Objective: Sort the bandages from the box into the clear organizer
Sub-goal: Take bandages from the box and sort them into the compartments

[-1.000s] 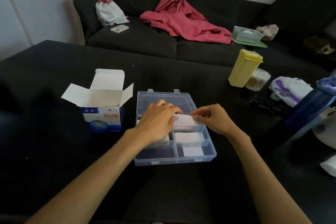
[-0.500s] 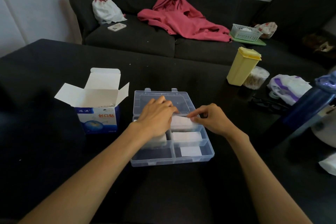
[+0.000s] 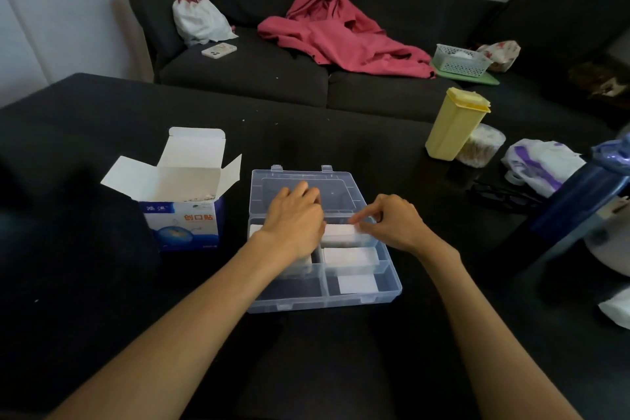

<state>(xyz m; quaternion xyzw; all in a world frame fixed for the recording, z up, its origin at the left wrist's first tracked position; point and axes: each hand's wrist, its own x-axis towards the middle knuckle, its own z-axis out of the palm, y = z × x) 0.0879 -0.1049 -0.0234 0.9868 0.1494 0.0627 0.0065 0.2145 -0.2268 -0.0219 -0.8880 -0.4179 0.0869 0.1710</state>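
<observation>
On the dark table (image 3: 102, 106), the clear organizer (image 3: 327, 300) lies open beside the box (image 3: 180, 218). I press my left hand (image 3: 293, 218) flat on a bandage stack (image 3: 341, 235) in the far right compartment while my right hand (image 3: 388, 222) pinches its edge. I'd square the stack before letting go, so nothing rides over the dividers.

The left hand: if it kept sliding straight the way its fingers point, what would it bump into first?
Probably the organizer's open lid, lying flat just beyond the left hand; its fingers point away from the person over it. Depth is unclear.

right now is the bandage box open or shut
Open: the bandage box stands upright beside the clear organizer with all its top flaps spread outward.
</observation>
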